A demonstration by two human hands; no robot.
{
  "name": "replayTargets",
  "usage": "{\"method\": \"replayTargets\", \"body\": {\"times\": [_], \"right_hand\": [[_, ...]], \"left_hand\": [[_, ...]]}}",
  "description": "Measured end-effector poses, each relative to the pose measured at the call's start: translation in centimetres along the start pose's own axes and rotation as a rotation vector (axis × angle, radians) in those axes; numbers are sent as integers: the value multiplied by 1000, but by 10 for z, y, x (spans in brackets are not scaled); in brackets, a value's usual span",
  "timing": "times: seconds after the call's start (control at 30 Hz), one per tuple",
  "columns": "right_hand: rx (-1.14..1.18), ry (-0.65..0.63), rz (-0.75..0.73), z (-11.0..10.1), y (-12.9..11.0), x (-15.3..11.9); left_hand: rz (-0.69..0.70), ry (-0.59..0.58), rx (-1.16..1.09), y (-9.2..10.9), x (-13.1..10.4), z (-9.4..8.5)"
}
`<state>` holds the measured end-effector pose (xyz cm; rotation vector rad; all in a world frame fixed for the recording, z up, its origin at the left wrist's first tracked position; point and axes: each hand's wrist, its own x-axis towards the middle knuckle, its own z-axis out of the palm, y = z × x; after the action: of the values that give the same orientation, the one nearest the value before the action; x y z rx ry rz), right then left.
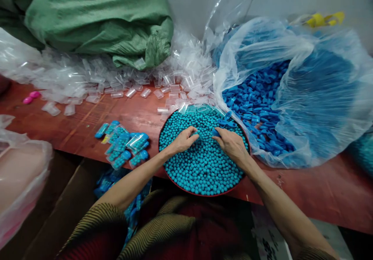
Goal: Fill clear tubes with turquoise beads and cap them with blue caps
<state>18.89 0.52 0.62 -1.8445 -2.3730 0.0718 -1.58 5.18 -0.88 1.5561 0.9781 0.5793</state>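
Both hands are over a round red-rimmed tray [161, 163] full of turquoise beads [204, 170]. My left hand [185, 139] is closed in a pinch above the left half of the beads; what sits between its fingertips is too small and see-through to make out. Across a small gap, my right hand [231, 143] pinches a blue cap [215, 132] between thumb and forefinger. A few loose blue caps [227, 121] lie on the beads at the tray's back right. Clear plastic containers [183, 108] lie at its back edge.
Bead-filled containers with blue caps [124, 143] are piled left of the tray. Behind lies a long heap of clear containers [116, 81] under a green sack [99, 19]. An open plastic bag [320, 97] of blue caps stands right. Pink pieces [31, 97] lie far left.
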Motion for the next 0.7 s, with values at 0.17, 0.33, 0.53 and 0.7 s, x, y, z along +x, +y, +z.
{"method": "replayTargets", "body": {"times": [0.17, 0.33, 0.53, 0.7], "right_hand": [[254, 62, -61, 3, -15, 10], [421, -45, -103, 5, -4, 5], [697, 82, 60, -5, -10, 1], [869, 100, 150, -1, -33, 1]], "left_hand": [[18, -27, -18, 0, 0, 5], [-94, -48, -103, 2, -4, -2], [-47, -60, -108, 5, -7, 1], [-39, -33, -197, 2, -11, 9]]}}
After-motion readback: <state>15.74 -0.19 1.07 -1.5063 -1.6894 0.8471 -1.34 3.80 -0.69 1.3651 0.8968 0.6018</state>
